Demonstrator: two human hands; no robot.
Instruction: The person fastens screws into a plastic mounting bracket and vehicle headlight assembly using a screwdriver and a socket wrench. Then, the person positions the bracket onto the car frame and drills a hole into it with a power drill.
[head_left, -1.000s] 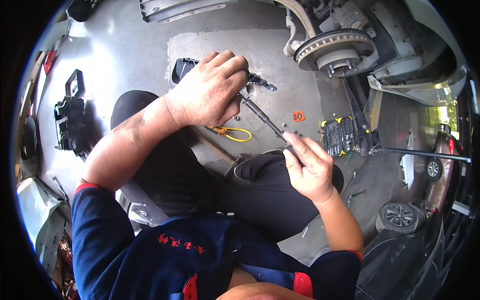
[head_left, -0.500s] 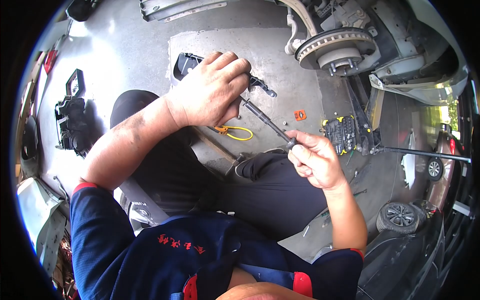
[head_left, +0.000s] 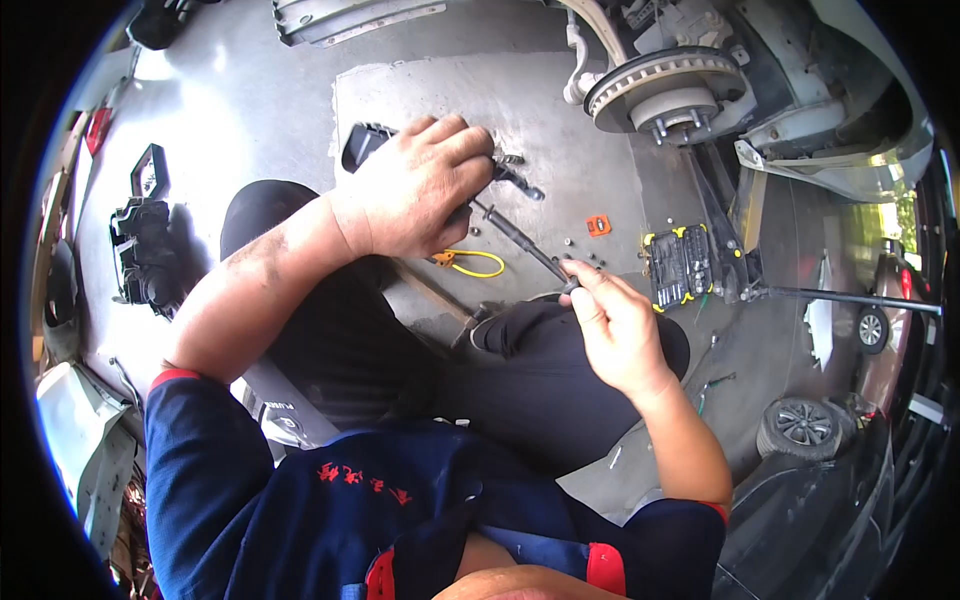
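My left hand point(head_left: 420, 188) is wrapped over a black plastic car part point(head_left: 366, 145) and hides its middle; a dark arm of the part sticks out beyond the knuckles. From beneath that hand a long, dark, stepped rod tool point(head_left: 518, 238) slants down to the right. Thumb and fingers of my right hand point(head_left: 615, 325) pinch the tool's near end. Where the far tip meets the part is hidden by my left hand.
On the floor are an orange piece point(head_left: 598, 226), small nuts or bolts, a tool case point(head_left: 681, 266), a yellow loop point(head_left: 480, 264) and a hammer point(head_left: 435, 293). A brake disc point(head_left: 625, 100) hangs at upper right, above a jack point(head_left: 725, 235). Another black part point(head_left: 145, 250) lies left.
Both hands have shifted slightly left with the part and the tool. The fingers of my right hand have altered their grip on the tool's end, and the thumb now points more upward.
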